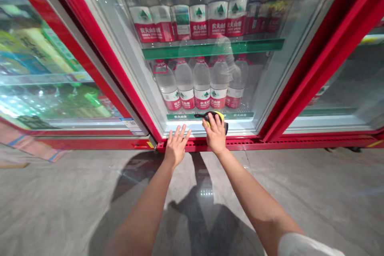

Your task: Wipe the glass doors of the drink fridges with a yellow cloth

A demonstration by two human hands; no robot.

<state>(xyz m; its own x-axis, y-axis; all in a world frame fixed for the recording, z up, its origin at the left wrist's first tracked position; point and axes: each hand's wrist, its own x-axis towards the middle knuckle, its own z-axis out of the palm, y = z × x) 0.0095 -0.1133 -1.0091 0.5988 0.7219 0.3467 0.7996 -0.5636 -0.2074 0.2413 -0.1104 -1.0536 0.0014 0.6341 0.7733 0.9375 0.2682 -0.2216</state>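
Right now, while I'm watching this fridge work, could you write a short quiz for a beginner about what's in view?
1. Which hand holds the yellow-and-black pad?
2. True or false: the front bottles on the lower level stand upright.
3. What colour is the thick door frame?
a) blue
b) red
c) yellow

Key:
1. The right hand; the left hand is bare, with its fingers spread.
2. True.
3. b) red.

农夫山泉 on bottle labels [199, 23], shelf strip [180, 116]
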